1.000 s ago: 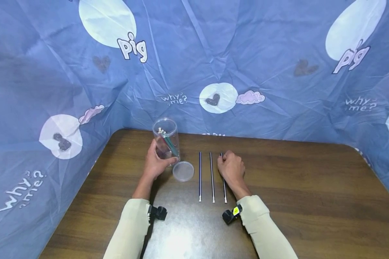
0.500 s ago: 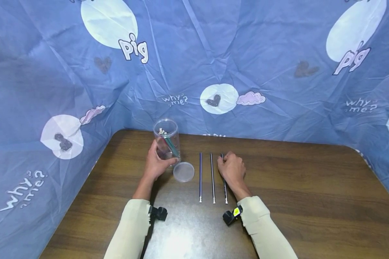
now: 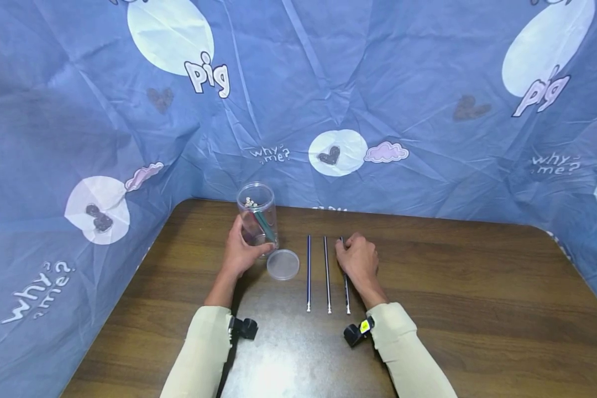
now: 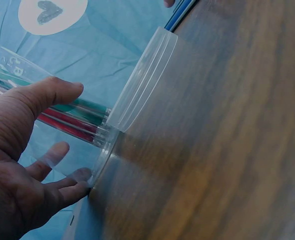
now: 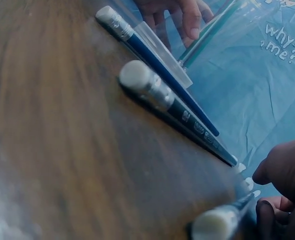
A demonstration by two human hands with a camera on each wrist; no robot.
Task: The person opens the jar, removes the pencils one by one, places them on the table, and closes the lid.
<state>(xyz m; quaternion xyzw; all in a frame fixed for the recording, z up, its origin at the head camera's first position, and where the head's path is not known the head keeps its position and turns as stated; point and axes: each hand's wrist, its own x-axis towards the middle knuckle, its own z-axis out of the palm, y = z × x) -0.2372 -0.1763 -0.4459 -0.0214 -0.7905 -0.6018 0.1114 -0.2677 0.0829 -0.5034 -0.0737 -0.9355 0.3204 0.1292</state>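
Observation:
My left hand grips a clear plastic jar low down, thumb in front. Green and red pencils lean inside it, eraser ends at the bottom. A clear round lid lies against the jar's near side. To its right, three pencils lie side by side, erasers towards me: a blue pencil, a dark pencil and another dark pencil furthest right. My right hand pinches the far end of that rightmost pencil between thumb and curled fingers; the hand partly covers the shaft.
The brown wooden table has rounded far corners. A blue printed cloth hangs right behind its back edge and along the left side. Black wrist cameras sit on both wrists.
The head view has drifted slightly, so everything appears a little further right and lower. Both hands, the jar, the lid and the pencils keep their places on the table.

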